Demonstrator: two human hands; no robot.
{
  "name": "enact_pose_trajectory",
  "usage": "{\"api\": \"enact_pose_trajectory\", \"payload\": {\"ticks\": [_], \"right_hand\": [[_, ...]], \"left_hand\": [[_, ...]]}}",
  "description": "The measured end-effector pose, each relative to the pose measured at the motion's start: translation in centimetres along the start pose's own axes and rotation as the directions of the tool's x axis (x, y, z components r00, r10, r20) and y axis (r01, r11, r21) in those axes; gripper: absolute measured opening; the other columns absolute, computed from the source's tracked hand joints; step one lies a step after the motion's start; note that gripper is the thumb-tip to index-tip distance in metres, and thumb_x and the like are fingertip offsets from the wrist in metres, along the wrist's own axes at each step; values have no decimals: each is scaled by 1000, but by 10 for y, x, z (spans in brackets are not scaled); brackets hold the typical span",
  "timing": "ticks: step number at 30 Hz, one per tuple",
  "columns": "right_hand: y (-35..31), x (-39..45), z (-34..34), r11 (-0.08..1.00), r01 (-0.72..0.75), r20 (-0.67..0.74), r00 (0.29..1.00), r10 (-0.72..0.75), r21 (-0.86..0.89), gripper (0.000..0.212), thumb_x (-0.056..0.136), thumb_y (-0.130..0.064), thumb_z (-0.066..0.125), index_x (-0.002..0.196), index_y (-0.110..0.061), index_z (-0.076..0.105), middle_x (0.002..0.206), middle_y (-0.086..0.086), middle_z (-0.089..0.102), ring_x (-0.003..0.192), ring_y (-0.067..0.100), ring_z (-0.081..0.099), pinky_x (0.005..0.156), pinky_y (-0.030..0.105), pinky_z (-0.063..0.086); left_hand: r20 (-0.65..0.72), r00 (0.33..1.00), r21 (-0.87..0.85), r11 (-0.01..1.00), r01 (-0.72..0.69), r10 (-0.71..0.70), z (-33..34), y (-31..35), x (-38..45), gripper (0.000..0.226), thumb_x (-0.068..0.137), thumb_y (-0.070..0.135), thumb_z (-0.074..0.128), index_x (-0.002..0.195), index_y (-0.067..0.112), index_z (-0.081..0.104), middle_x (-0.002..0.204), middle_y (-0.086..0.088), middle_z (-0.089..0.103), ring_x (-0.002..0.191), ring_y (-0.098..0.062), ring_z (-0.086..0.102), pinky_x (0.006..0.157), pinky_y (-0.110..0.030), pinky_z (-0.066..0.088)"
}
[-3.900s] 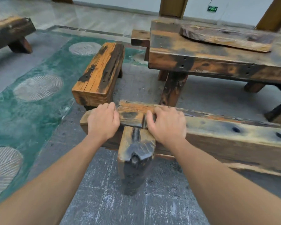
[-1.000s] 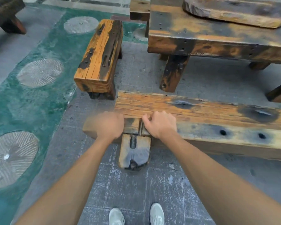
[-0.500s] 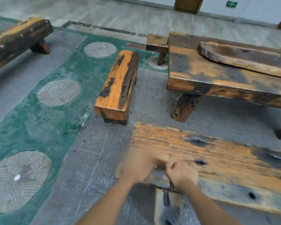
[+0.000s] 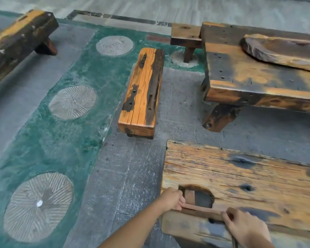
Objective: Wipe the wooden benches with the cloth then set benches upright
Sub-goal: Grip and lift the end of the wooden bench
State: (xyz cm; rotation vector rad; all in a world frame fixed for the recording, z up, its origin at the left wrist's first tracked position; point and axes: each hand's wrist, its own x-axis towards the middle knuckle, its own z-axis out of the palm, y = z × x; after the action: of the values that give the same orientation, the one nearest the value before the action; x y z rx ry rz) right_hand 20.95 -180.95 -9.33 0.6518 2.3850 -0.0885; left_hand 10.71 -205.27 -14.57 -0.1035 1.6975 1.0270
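A long, worn orange-and-black wooden bench (image 4: 240, 178) fills the lower right, its broad seat face turned up toward me. My left hand (image 4: 170, 199) grips the near edge at the bench's left end, beside a dark mortise hole (image 4: 198, 196). My right hand (image 4: 245, 228) holds the same near edge further right. A small orange bench (image 4: 141, 92) stands upright in the middle of the floor. No cloth is visible.
A big dark wooden table (image 4: 254, 76) with a carved slab (image 4: 279, 49) on it stands at the right rear, with a low stool (image 4: 185, 37) behind its corner. Another dark bench (image 4: 20, 40) sits at the upper left. Green flooring with round stone discs (image 4: 72, 102) lies left.
The long bench has rolled from lying on its side, leg pointing at me, to seat face up. Both hands kept hold of its near edge; my view rose.
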Motion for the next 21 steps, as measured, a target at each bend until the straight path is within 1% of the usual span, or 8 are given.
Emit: {"api": "enact_pose_trajectory", "payload": {"ticks": [2,4,5,8,11,14,18,21], "right_hand": [[-3,18,-3,999,-31,54,998,29,29,54,87,-82,28,99,-47,67,100,-22,69,97,-2,68,70,20,50],[-33,54,-14,989,-117,118,987,106,91,64,96,-75,27,132,-36,62,138,-10,63,128,10,58,95,28,46],[-53,71,-21,987,-113,182,979,90,117,61,101,-68,30,141,-30,55,146,-3,58,134,15,54,101,28,42],[-148,101,-35,968,4,300,950,-83,253,41,105,-46,39,117,-19,66,117,3,71,104,19,68,85,30,49],[-261,118,-35,768,-9,221,960,-173,641,27,106,-40,44,101,-26,66,101,-2,72,70,7,73,64,28,53],[-360,155,-30,649,22,122,977,-177,761,35,105,-44,42,97,-21,67,95,3,73,72,12,74,75,42,56],[-457,254,1,302,-100,67,991,115,948,45,99,-49,39,107,-14,66,110,16,71,96,28,63,94,53,50],[-493,331,39,24,-96,81,923,377,995,39,102,-43,40,121,-15,61,117,12,64,101,25,53,87,37,36]], "left_hand": [[-16,998,-5,998,65,-65,-13,-21,10,38,106,16,37,79,12,64,92,-10,69,66,-10,59,61,-19,50],[-31,995,34,995,91,-90,-46,-36,22,36,104,19,39,77,18,64,87,-2,67,68,-10,59,61,-21,49],[-29,995,60,993,97,-95,-64,-41,25,34,102,22,41,78,22,64,90,1,67,72,-9,59,61,-21,48],[-84,987,-38,990,134,-137,-136,-51,29,28,99,16,48,76,24,62,89,-1,63,71,-12,53,63,-24,41],[-296,945,-181,980,83,-135,-223,-63,35,27,97,8,51,76,20,63,82,-1,61,70,-14,50,70,-30,40],[-527,845,-173,985,-6,-88,-310,-65,63,28,99,9,49,77,17,65,83,-2,65,81,-22,56,73,-31,38],[-717,697,-111,984,-140,18,-401,-71,149,25,104,20,44,88,13,63,92,-4,65,92,-25,58,72,-31,38],[-752,649,-82,960,-267,117,-436,-68,228,23,105,31,43,115,23,62,112,9,60,107,-15,55,88,-30,37]]}}
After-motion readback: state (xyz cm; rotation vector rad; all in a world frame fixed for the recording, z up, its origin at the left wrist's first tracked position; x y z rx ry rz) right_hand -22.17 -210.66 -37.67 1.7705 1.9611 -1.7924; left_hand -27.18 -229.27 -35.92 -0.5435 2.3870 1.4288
